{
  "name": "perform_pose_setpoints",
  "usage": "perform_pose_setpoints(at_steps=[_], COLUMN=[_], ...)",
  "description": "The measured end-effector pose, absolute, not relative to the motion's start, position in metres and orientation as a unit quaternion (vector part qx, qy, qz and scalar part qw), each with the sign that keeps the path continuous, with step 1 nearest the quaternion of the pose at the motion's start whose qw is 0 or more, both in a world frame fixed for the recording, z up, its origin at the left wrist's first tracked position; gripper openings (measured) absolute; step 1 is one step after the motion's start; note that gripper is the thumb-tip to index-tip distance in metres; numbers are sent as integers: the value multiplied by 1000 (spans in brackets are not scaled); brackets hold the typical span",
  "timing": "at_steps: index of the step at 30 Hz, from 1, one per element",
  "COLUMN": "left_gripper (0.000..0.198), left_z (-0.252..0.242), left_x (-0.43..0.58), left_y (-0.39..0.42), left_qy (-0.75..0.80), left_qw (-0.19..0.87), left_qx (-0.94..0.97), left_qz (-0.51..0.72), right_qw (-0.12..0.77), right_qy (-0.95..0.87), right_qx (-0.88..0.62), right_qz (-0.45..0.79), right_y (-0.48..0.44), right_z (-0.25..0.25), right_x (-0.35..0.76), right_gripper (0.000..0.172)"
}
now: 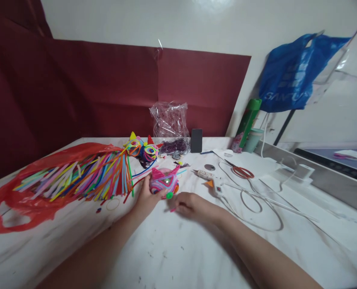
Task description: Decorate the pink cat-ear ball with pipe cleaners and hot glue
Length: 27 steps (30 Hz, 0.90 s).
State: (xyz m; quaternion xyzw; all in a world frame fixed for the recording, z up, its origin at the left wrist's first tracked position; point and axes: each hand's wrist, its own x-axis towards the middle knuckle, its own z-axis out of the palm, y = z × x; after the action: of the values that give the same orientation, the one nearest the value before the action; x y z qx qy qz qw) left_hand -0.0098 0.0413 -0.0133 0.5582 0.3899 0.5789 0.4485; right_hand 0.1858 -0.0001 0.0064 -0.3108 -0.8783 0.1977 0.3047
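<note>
My left hand (144, 197) is wrapped round the left side of a small craft animal head (163, 182). The head is coiled from pink, purple and blue pipe cleaner, with pointed pink ears and a green ball at its lower front. Just right of it and apart from it, my right hand (192, 204) is closed in a pinch low over the table. A short pink piece (173, 210) sticks out at its fingertips; its kind is too small to make out. Two more craft heads, one yellow-eared (134, 145) and one red-eared (151, 151), stand behind.
Many coloured pipe cleaners (100, 174) lie on a red plastic bag (66, 151) at left. At right are a glue gun (217, 189) with its looping cable, a craft knife (204, 174) and orange-handled scissors (242, 171). A dark phone (196, 140) and clear plastic bag (170, 118) stand behind.
</note>
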Motion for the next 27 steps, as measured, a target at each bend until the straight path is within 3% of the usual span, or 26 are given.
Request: perform_pose_setpoints(at_steps=[4, 6, 19, 25, 27], left_gripper=[82, 84, 84, 84, 75], left_z=[-13, -14, -16, -15, -13], left_x=[-7, -6, -2, -4, -3], left_y=[39, 37, 27, 28, 29], left_qy=[403, 406, 377, 369, 362], left_qw=[451, 429, 330, 346, 369], left_qx=[576, 593, 681, 677, 667], left_qz=[551, 548, 535, 535, 537], right_qw=[437, 461, 457, 442, 442], right_qy=[-786, -774, -807, -816, -817], right_qx=[-399, -410, -373, -372, -371], right_qz=[177, 142, 30, 13, 11], right_y=[-1, 0, 1, 1, 1], right_z=[21, 21, 11, 12, 11], right_x=[199, 197, 180, 183, 182], right_gripper=[15, 14, 19, 18, 19])
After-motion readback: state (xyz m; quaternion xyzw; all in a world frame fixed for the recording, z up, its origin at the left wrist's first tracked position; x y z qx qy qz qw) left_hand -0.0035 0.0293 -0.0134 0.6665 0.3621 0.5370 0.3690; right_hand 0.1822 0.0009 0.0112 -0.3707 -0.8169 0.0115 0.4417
